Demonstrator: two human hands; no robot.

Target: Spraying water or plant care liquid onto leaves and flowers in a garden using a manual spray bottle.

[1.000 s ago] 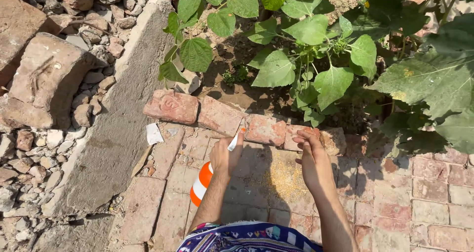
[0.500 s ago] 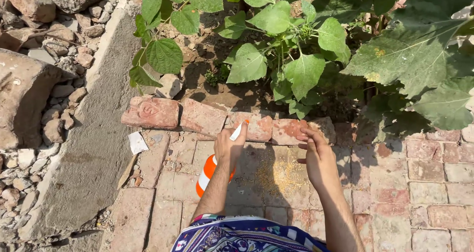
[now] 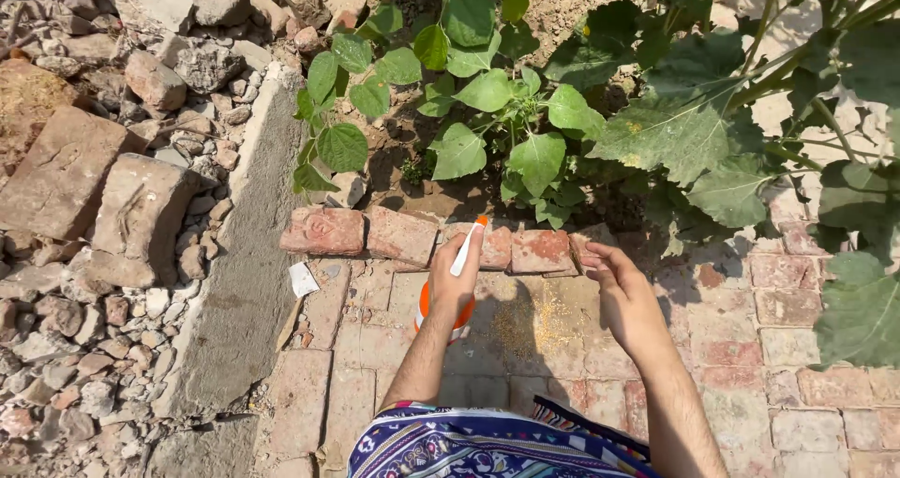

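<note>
My left hand (image 3: 456,286) grips an orange and white spray bottle (image 3: 437,307), its white nozzle with an orange tip (image 3: 468,244) pointing up toward the plants. My right hand (image 3: 626,300) is held out flat beside it, fingers apart, holding nothing, above the brick paving. Between the two hands a patch of yellow grains (image 3: 536,321) lies scattered on the bricks. A leafy green plant (image 3: 487,131) grows in soil just beyond a row of red edging bricks (image 3: 403,234).
Rubble and large broken bricks (image 3: 103,206) fill the left side. A grey concrete kerb (image 3: 248,281) runs beside the brick paving (image 3: 778,347). A scrap of white paper (image 3: 302,278) lies by the kerb. Big leaves (image 3: 694,141) hang in from the right.
The view has pulled back and tilted up. My left hand raised the bottle so more of it hides behind the hand. My right hand stays spread beside it.
</note>
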